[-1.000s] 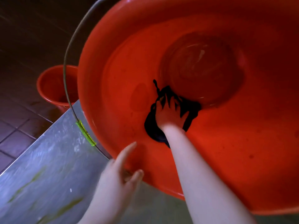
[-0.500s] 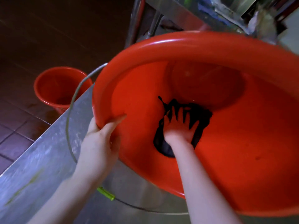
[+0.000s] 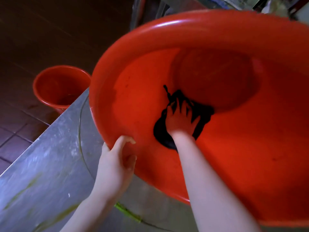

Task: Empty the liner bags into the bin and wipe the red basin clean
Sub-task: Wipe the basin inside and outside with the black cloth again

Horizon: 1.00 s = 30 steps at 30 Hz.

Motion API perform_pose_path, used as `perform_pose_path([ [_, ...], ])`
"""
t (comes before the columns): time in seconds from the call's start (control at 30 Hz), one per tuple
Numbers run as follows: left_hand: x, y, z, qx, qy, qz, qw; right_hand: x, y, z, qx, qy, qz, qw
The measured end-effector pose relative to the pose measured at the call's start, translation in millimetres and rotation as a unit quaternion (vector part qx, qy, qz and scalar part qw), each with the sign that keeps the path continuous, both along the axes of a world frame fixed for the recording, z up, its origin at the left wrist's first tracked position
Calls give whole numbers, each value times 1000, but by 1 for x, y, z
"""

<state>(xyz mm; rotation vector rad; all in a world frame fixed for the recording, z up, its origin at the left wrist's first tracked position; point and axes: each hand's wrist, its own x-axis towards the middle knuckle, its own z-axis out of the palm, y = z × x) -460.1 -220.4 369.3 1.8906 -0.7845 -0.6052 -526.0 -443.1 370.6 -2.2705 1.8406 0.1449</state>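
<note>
Nearest, at 7 o'clock, a steel table [image 3: 41,164] streaked with green smears, with a thin cable [image 3: 80,124] curving across it and a green clip [image 3: 127,213] on that cable near the bottom edge. Just above, toward 6 o'clock, the left hand [image 3: 115,166] curled round the near rim of the basin [image 3: 250,164], thumb hooked over the lip inside, other fingers underneath and out of sight. Filling the frame from centre out to 3 o'clock, that basin, tilted with its inside facing the camera and its lower edge over the table; whether resting on the steel or lifted clear, cannot tell. Reaching in from 5 o'clock, the right forearm, ending in the right hand [image 3: 180,119], fingers spread wide and pressed flat on a dark cloth [image 3: 163,136] against the basin's inner wall, just below the round sunken bottom. Cloth bunched under the palm, a thin strand trailing toward 12 o'clock. Farther off at 9 o'clock, a red bin [image 3: 50,91] standing upright on dark floor tiles [image 3: 15,139], partly hidden behind the table edge. Farthest, at 1 o'clock, blurred metal frames and clutter, too smeared to make out.
</note>
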Motion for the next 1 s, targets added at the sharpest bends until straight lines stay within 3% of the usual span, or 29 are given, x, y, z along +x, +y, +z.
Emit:
perform_pose_path([
  [0.17,-2,-2,0,7,9,7,1000,-6,71,-8,-64,-8,121,991],
  [0.3,-1,0,1,-5,4,-4,1000,-17,132,-8,-84,-63,186,977],
  [0.43,0,2,2,9,11,-10,1000,5,72,-11,-74,-48,126,988],
  [0.53,0,4,5,3,19,-19,1000,27,10,-9,-13,-65,40,997],
  [0.67,2,4,13,12,36,-18,999,34,-10,-14,2,-76,32,997],
  [0.83,35,8,31,-34,-121,73,989,27,-11,-17,-19,-45,65,997],
  [1.0,39,6,27,15,-151,56,987,5,-17,-15,-24,11,97,995],
])
